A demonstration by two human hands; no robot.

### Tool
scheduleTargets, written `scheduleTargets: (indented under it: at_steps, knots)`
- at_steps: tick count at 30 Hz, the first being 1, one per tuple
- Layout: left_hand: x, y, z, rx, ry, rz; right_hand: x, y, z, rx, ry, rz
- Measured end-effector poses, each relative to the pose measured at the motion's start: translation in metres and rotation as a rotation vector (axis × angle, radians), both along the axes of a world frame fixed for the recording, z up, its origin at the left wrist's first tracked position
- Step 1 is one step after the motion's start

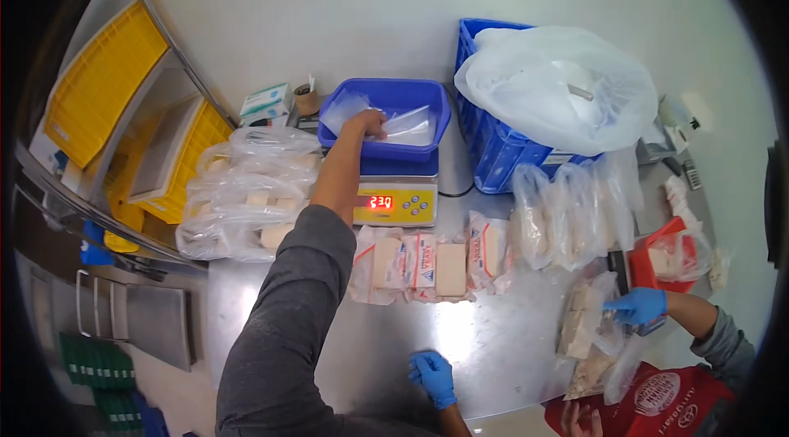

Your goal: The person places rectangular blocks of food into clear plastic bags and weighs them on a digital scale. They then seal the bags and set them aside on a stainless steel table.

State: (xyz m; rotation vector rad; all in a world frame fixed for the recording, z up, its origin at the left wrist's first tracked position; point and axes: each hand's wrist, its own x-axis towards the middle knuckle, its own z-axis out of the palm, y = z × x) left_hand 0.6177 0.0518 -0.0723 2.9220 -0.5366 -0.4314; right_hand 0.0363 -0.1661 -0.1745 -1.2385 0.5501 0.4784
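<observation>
My bare left hand (372, 124) reaches into a blue plastic basin (385, 86), its fingers closed on clear plastic bags (410, 123). The basin sits on a digital scale (394, 206) with a lit red display. My right hand (433, 375), in a blue glove, is curled near the front edge of the steel table (394, 338), with nothing visible in it. Between the scale and my right hand stands a row of pale yeast blocks (450, 270), some in printed wrappers (421, 261). Filled clear bags (253, 197) of pale blocks lie left of the scale.
A blue crate (493, 147) with a large white plastic bag (555, 92) stands at the back right. Upright filled bags (573, 215) stand before it. A co-worker's gloved hand (638, 306) handles bagged blocks (579, 320) near a red container (638, 267). Yellow crates (105, 86) fill the left rack.
</observation>
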Motion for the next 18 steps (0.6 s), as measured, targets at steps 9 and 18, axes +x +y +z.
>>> scheduleTargets:
  at_steps: [9,18]
  knots:
    - [-0.083,-0.003,0.191,-0.256,-0.878,0.006,0.004,-0.01,-0.006,-0.013,-0.076,0.191]
    - [-0.358,0.029,0.421,-1.096,-0.495,-0.123,0.11,0.021,0.117,0.144,-0.836,0.144]
